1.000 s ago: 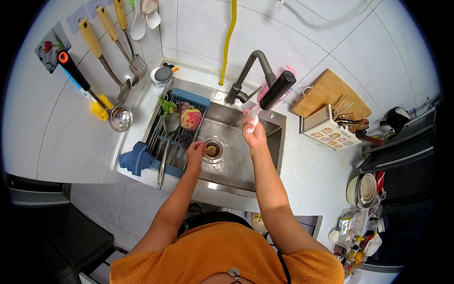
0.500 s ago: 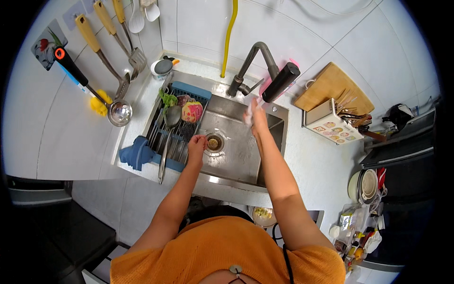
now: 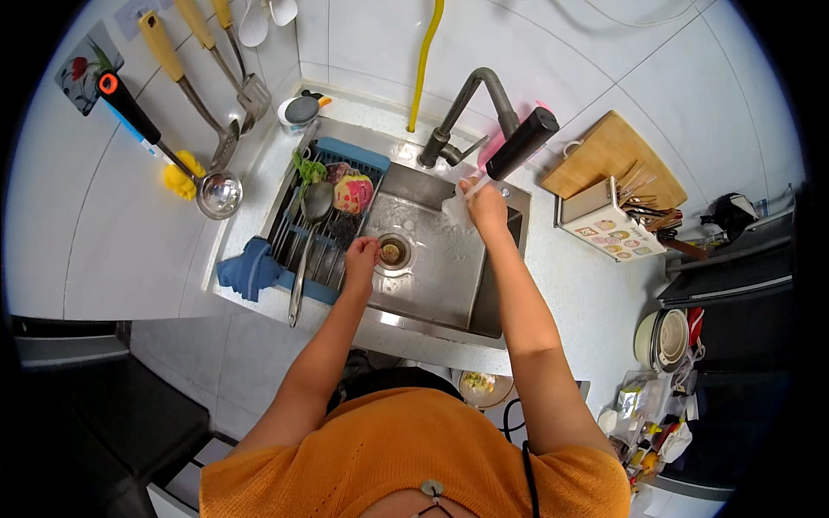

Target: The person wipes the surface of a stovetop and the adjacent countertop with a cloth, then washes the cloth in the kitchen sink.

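Observation:
Beneath the black spout head of the tap [image 3: 522,142], my right hand [image 3: 485,204] is closed. At its fingers hangs something whitish and translucent [image 3: 456,207], blurred; I cannot tell whether it is a thin cloth, a bag or partly splashing water. Over the left side of the steel sink [image 3: 432,293], close to the drain [image 3: 394,251], my left hand [image 3: 362,256] has its fingers curled together, and what they hold, if anything, is hidden. Beside it, a rack [image 3: 324,268] bears a large metal spoon [image 3: 318,203], green leaves [image 3: 307,169] and a pink-and-yellow round item [image 3: 353,193].
A blue cloth [image 3: 250,269] hangs at the rack's front left corner. Ladles and turners [image 3: 219,195] hang on the left wall. Right of the sink stand a utensil holder [image 3: 596,220] and a wooden board [image 3: 613,160]. A yellow hose [image 3: 423,65] runs down behind.
My right hand has shifted slightly right and nearer, and the whitish thing now spreads out to its left. My left hand is nearly unmoved. The view has shifted a little.

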`<state>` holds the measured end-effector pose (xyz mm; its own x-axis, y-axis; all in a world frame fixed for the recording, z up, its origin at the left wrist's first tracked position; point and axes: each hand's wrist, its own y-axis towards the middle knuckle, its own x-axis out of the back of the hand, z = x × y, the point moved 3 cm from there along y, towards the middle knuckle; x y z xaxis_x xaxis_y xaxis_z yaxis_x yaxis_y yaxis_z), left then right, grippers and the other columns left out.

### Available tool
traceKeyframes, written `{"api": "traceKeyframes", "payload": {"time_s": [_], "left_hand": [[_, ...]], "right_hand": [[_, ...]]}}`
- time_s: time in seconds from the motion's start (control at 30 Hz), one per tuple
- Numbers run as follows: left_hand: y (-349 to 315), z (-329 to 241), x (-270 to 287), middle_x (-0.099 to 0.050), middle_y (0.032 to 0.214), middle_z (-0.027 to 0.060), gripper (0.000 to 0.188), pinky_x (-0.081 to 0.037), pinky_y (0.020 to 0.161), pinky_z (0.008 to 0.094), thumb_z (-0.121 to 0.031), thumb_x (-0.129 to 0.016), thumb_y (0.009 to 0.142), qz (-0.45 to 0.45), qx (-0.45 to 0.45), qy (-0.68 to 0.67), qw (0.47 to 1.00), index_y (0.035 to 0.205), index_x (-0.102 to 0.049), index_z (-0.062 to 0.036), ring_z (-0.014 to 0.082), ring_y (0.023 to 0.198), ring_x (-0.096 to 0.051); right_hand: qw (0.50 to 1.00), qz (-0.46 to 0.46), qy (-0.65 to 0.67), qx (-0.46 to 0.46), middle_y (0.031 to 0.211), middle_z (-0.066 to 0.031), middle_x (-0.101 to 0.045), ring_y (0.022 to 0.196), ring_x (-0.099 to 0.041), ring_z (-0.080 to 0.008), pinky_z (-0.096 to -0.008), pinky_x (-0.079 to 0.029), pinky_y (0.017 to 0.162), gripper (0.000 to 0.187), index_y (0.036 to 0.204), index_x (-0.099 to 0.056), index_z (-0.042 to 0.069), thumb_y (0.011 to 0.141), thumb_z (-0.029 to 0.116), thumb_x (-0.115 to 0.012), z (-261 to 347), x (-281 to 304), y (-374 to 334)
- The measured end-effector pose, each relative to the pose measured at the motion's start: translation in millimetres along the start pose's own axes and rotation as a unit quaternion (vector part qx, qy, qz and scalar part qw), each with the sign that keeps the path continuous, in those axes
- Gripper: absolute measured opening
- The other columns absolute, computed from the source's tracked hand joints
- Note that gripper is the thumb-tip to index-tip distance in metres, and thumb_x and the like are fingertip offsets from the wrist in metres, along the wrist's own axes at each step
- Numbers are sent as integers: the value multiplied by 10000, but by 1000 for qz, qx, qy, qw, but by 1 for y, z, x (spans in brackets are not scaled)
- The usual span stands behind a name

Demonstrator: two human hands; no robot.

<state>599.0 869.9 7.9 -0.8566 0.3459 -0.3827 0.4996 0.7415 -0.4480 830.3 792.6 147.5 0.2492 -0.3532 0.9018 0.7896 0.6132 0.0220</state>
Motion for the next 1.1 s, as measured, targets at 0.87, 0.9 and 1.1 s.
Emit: {"api": "traceKeyframes", "payload": {"time_s": [0.87,0.9,1.1], "left_hand": [[-1,0,-8,-583,809,23,69,-429,585,201,-87,-501,878,-15,19,-6,1000,893,-554,-47,81,677,-547],[-2,-1,-8,-583,809,22,71,-431,587,203,-91,-501,878,-12,18,-5,1000,893,-555,-47,82,679,-547],[5,6,3,-590,839,-1,92,-451,642,235,-140,-507,880,-9,13,17,1000,933,-567,-94,98,728,-562]], "right_hand": [[327,119,861,-371,1048,-131,-598,872,-588,-292,-342,-519,716,386,1099,-527,32,917,356,-424,-39,-111,-28],[346,126,857,-360,1024,-114,-610,859,-597,-273,-339,-520,694,345,1065,-546,48,903,341,-464,-38,-110,-29],[320,206,883,-276,778,-49,-572,681,-529,-179,-322,-471,487,183,964,-603,126,850,264,-563,-34,-103,-6]]}}
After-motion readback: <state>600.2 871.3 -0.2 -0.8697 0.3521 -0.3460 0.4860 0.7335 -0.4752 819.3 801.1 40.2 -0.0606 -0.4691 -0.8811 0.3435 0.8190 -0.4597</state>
